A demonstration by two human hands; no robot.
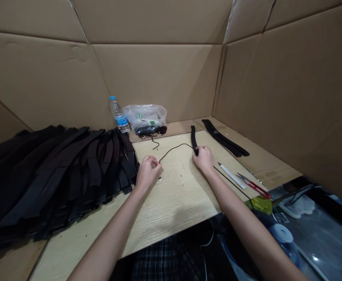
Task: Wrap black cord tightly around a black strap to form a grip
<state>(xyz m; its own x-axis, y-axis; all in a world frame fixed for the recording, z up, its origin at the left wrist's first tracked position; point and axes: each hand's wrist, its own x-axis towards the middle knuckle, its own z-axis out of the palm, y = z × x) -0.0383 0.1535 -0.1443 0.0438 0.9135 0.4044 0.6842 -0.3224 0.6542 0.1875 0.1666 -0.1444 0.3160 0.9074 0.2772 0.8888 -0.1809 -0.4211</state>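
Wooden table point(171, 203), black cord point(175, 148) between both hands, strap point(193, 137) at right.

On our left we see a heap of dark straps point(56, 175) spread over the wooden table point(173, 199). At the cardboard wall point(159, 74) stand a water bottle point(118, 115) and a plastic bag point(145, 117). To the right lie red snips point(254, 185), a white stick point(232, 176) and two more straps point(225, 138).

Brown corrugated cardboard walls point(159, 74) enclose a light wood-grain table point(173, 195) on three sides, meeting in a corner beyond and to the right. Soft, dim light falls from above onto the tabletop.
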